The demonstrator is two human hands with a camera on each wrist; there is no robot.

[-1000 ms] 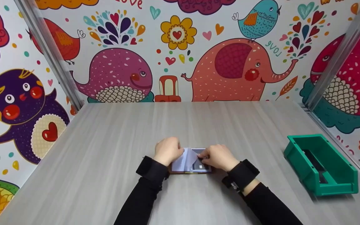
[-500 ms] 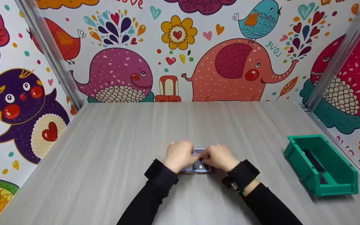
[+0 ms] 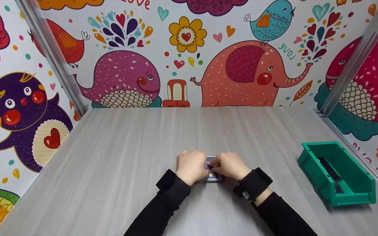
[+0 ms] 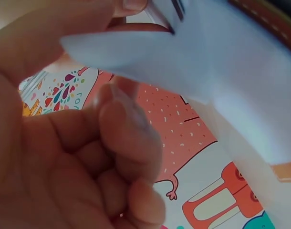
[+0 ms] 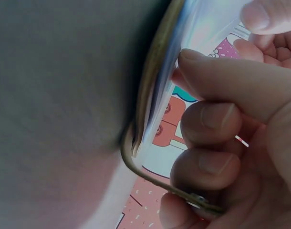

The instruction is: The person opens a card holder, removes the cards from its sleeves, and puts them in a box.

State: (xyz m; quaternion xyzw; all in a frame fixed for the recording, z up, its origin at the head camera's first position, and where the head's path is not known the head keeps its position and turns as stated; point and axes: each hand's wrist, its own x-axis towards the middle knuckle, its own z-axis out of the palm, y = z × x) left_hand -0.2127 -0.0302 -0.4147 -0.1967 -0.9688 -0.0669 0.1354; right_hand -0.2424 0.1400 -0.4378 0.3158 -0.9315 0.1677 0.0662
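A small card holder (image 3: 212,178) with clear sleeves lies opened on the table, partly covered by both hands. Its brown stitched edge (image 4: 274,26) shows in the left wrist view, beside a pale translucent sleeve (image 4: 183,62). My left hand (image 3: 191,165) holds the left part; the exact contact of its thumb is partly hidden. With thumb and forefinger, my right hand (image 3: 231,164) pinches at the right-hand sleeves. A brown strap (image 5: 157,182) with a metal snap lies against the curled fingers in the right wrist view. Something dark with a light square sits inside the holder.
To the right stands a green bin (image 3: 338,173), with a long dark object (image 3: 330,172) inside it. A grey wood-grain table (image 3: 110,157) spreads around the hands. Printed cartoon panels (image 3: 189,65) rise behind it and at both sides.
My left hand has moved right, toward the right hand, and the open left pages seen earlier are now covered by it. The right hand keeps its place.
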